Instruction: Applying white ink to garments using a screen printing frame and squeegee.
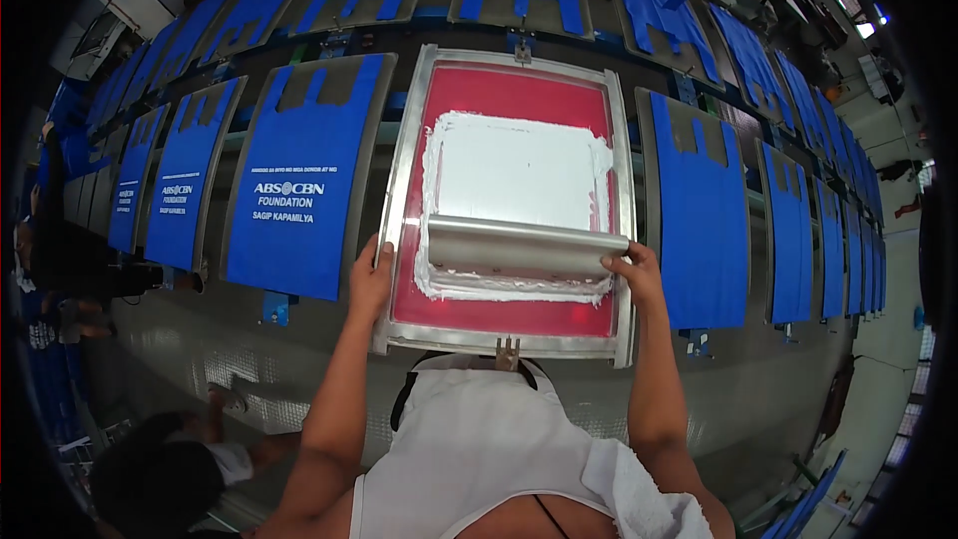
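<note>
Bare metal frame (406,170), smooth red screen (519,90)
From my end, the squeegee (521,247) looks satin metal, the white paste (514,170) smooth but rough-edged, the blue sheets (704,210) matt cloth, the towel (639,494) fluffy.

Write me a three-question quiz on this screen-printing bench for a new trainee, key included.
1. Which tool does the right grip touch: A) brush, B) metal squeegee, C) spoon?
2. True or false: the nearest blue bag left of the screen-printing frame bears white print.
3. Fill in the colour: inside the frame, the mesh around the white ink is ____.

Key: 1. B; 2. true; 3. pinkish red.
</note>
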{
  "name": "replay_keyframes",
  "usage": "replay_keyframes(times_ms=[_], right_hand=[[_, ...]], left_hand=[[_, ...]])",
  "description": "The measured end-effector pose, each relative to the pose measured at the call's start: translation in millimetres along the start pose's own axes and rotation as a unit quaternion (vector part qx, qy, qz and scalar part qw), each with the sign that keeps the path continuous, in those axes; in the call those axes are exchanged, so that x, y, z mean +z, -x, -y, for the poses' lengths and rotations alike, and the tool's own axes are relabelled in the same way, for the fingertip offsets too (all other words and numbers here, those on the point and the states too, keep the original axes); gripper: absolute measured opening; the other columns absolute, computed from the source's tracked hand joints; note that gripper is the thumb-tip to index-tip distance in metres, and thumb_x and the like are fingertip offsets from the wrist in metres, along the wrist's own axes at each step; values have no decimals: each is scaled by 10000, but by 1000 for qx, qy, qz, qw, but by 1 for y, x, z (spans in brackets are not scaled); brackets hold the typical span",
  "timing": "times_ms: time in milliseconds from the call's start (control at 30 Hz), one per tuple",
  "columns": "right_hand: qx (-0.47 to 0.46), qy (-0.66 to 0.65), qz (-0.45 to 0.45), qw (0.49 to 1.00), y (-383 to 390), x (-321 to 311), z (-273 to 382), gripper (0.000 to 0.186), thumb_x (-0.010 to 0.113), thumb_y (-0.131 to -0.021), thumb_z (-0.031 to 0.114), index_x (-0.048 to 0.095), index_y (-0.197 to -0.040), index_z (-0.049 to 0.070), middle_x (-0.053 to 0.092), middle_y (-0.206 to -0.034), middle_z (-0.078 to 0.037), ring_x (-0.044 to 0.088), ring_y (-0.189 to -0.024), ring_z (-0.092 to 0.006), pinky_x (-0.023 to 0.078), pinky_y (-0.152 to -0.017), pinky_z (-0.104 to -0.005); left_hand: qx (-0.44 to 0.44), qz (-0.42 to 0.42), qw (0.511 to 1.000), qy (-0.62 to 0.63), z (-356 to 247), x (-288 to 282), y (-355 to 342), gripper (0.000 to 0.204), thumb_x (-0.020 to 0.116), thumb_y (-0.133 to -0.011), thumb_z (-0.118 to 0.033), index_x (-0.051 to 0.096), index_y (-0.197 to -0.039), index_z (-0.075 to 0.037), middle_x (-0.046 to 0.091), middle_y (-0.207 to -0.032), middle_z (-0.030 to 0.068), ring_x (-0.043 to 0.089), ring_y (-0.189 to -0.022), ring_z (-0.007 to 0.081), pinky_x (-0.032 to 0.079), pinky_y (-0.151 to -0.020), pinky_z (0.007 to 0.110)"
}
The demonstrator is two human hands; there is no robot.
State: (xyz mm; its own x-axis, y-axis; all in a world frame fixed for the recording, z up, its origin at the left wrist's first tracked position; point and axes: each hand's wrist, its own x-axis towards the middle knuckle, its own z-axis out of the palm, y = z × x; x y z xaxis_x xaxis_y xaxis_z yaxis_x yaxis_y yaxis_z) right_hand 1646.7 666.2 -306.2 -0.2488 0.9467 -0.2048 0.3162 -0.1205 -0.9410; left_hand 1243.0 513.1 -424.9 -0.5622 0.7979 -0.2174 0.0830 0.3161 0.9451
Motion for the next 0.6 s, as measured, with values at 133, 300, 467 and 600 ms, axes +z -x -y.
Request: replay_keyframes(times_ms=[133,300,467,600], right_hand=[[-17,101,-24,994,-10,-12,-20,309,739,-693,127,672,-965,-4,630,-820,-56,565,-719,-118,453,-618,-279],[18,14,-9,1000,-16,-6,-17,325,769,-679,104,678,-976,8,614,-804,-23,555,-744,-110,439,-688,-257],[2,-4,-5,1000,-14,-5,-23,326,766,-684,122,680,-977,9,614,-811,-29,561,-770,-122,441,-727,-272],[16,5,4,1000,-9,-7,-22,343,770,-680,137,678,-984,7,613,-811,-32,559,-782,-123,436,-731,-263]], left_hand=[[5,11,998,-55,-12,10,0,491,519,-941,-328,468,-1313,-12,541,-1269,184,517,-1167,244,387,-981,324],[-10,-9,1000,16,-6,16,-8,498,536,-937,-350,485,-1304,-18,596,-1187,149,555,-1050,180,425,-902,288],[-15,10,999,48,-3,20,-6,498,540,-937,-370,492,-1307,-40,612,-1156,114,558,-1008,150,429,-879,270],[6,8,999,40,4,18,0,540,556,-923,-400,491,-1298,-17,615,-1148,125,562,-1015,159,428,-888,274]])
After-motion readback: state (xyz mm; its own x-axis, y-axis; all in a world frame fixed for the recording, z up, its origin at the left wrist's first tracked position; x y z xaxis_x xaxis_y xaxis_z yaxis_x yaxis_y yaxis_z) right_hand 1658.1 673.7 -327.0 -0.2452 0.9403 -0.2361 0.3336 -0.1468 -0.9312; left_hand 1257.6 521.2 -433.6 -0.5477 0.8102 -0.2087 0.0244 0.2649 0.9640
